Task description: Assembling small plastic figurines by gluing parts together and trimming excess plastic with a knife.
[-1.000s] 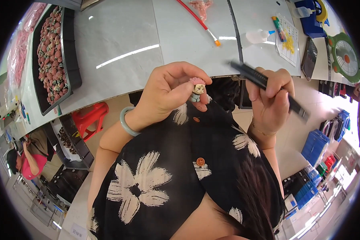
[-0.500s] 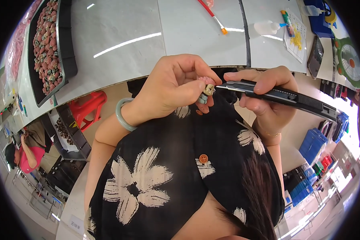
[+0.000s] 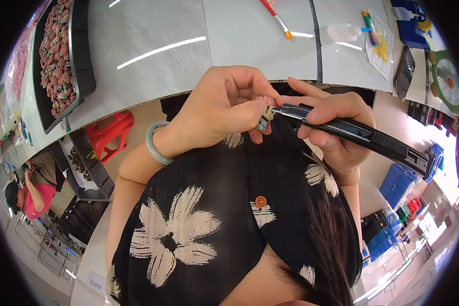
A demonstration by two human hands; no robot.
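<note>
Between the thumb and fingers of my left hand (image 3: 229,104) is a small figurine (image 3: 268,113), pink on top with a cream face and a grey-green lower part. The fingertips cover much of it. My right hand (image 3: 341,120) grips a black utility knife (image 3: 367,135), thumb along its top. The knife slants down to the right, and its blade tip meets the figurine near the cream part; whether it cuts in is too small to tell. Both hands are just off the table's near edge, in front of my body.
A black tray (image 3: 84,56) heaped with small pink and grey pieces stands on the left of the table (image 3: 148,30). A red-handled brush (image 3: 278,20), a white squeeze bottle (image 3: 344,33) and a printed sheet (image 3: 380,51) lie farther back. A red stool (image 3: 109,135) is below at left; another person (image 3: 35,196) is beyond.
The knife has moved slightly left and its back end has dropped, bringing the tip onto the figurine. My right index finger has lifted. The left hand holds nearly the same place.
</note>
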